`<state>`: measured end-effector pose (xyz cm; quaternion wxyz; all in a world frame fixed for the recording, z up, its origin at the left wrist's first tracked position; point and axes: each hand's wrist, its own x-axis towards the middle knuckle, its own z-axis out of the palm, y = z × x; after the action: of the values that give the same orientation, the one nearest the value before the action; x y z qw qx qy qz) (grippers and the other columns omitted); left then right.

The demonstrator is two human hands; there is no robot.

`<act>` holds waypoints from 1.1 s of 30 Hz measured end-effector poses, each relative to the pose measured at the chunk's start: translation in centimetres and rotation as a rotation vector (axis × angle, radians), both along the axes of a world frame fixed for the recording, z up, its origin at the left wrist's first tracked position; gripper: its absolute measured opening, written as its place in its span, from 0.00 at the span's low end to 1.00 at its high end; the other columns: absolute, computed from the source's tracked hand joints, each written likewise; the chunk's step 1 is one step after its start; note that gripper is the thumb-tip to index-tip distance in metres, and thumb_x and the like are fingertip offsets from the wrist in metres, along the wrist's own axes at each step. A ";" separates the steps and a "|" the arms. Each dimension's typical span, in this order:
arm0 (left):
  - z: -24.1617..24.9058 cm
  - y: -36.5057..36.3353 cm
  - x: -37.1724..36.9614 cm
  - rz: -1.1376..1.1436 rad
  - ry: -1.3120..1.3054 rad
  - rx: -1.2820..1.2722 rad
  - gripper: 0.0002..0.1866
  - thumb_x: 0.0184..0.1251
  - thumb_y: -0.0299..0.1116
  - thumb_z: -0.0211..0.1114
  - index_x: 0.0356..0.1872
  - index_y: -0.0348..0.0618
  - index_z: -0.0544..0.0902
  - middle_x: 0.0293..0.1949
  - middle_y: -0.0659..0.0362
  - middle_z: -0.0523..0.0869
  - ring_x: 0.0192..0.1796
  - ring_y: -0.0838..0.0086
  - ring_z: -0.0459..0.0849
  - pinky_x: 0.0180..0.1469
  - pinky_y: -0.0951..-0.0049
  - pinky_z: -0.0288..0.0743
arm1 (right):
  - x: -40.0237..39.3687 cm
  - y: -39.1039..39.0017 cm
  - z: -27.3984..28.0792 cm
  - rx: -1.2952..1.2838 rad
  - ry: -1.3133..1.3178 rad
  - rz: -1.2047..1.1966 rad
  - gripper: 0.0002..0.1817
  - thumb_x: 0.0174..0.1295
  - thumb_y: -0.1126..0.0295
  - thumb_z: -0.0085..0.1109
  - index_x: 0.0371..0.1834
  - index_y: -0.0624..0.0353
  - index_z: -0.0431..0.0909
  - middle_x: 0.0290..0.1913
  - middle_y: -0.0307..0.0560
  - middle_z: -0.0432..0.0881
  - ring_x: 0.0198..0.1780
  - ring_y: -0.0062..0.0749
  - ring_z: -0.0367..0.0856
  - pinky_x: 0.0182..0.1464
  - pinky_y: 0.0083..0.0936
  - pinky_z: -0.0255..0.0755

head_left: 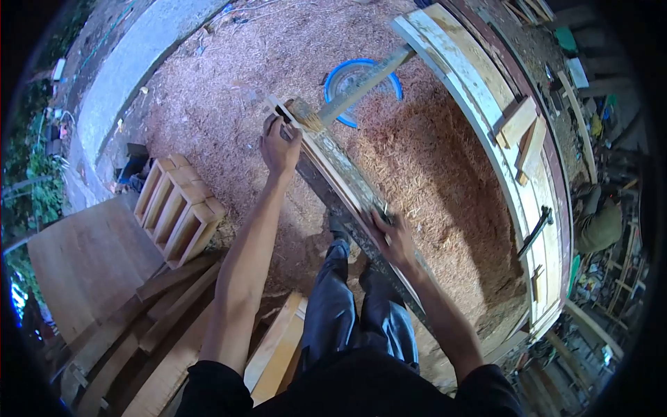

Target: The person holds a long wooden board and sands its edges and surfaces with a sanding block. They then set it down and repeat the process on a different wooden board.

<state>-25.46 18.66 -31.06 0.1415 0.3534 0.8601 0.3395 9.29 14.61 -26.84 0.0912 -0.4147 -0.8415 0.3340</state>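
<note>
A long, narrow wooden strip [332, 174] lies along a rough, weathered beam [351, 175] that runs diagonally in front of me. My left hand [281, 144] is at the strip's far end, its fingers bent around the end beside a small dark thing. Further down, my right hand [394, 240] grips the strip's near part, with the thumb and fingers at its edge. A small dark object shows by the right fingertips, too small to make out.
A curved workbench [479, 90] on the right bears wood blocks [531, 146] and a black clamp [536, 233]. A blue-rimmed basin [397, 82] sits on shavings. Left are a slotted wooden frame [182, 208], a plywood sheet [90, 257] and stacked planks [167, 333]. A person [601, 226] is far right.
</note>
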 end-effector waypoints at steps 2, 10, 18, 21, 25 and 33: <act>0.9 -0.1 -1.1 -0.068 0.035 -0.027 0.20 0.53 0.42 0.73 0.49 0.50 0.86 0.59 0.64 0.77 0.66 0.63 0.74 0.67 0.52 0.62 | 1.5 -0.8 0.1 -0.025 0.032 -0.008 0.24 0.61 0.68 0.64 0.63 0.44 0.80 0.45 0.56 0.73 0.48 0.52 0.75 0.52 0.46 0.71; 1.3 -0.4 -1.0 -0.119 0.230 -0.057 0.17 0.55 0.44 0.76 0.43 0.49 0.88 0.58 0.62 0.75 0.73 0.57 0.65 0.72 0.42 0.55 | -16.6 8.7 -1.6 0.022 0.085 0.061 0.23 0.67 0.60 0.57 0.66 0.40 0.76 0.45 0.55 0.73 0.49 0.50 0.71 0.54 0.42 0.68; 1.3 -0.4 0.5 -0.075 0.265 -0.055 0.20 0.61 0.42 0.71 0.53 0.49 0.84 0.62 0.60 0.73 0.74 0.57 0.64 0.73 0.42 0.54 | -4.5 2.7 0.3 -0.053 -0.031 0.054 0.25 0.65 0.64 0.58 0.68 0.42 0.74 0.43 0.58 0.75 0.50 0.54 0.72 0.53 0.45 0.69; 1.1 -2.4 4.6 -0.248 0.360 0.021 0.18 0.69 0.32 0.60 0.58 0.46 0.81 0.65 0.54 0.73 0.75 0.53 0.62 0.76 0.46 0.50 | 5.9 -3.4 2.4 -0.119 -0.129 -0.065 0.25 0.64 0.63 0.59 0.67 0.40 0.76 0.47 0.57 0.74 0.51 0.54 0.73 0.53 0.49 0.67; 1.7 -8.3 12.1 -0.769 0.307 -0.037 0.20 0.66 0.23 0.53 0.58 0.39 0.80 0.64 0.51 0.75 0.74 0.51 0.62 0.78 0.51 0.48 | 17.5 -10.4 3.4 -0.188 -0.334 -0.170 0.26 0.65 0.58 0.58 0.68 0.34 0.74 0.52 0.56 0.74 0.54 0.54 0.73 0.54 0.56 0.65; 2.3 -16.2 28.4 -1.313 0.200 -0.078 0.21 0.60 0.23 0.54 0.55 0.44 0.82 0.63 0.56 0.77 0.71 0.57 0.68 0.70 0.53 0.64 | 28.8 -18.6 4.7 -0.331 -0.624 -0.412 0.38 0.61 0.46 0.60 0.75 0.35 0.62 0.58 0.63 0.76 0.62 0.58 0.73 0.59 0.63 0.63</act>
<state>2.97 2.45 -28.77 0.2511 0.8283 0.4870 0.1172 38.04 -4.01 -22.18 -0.1717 -0.6650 -0.6630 0.2978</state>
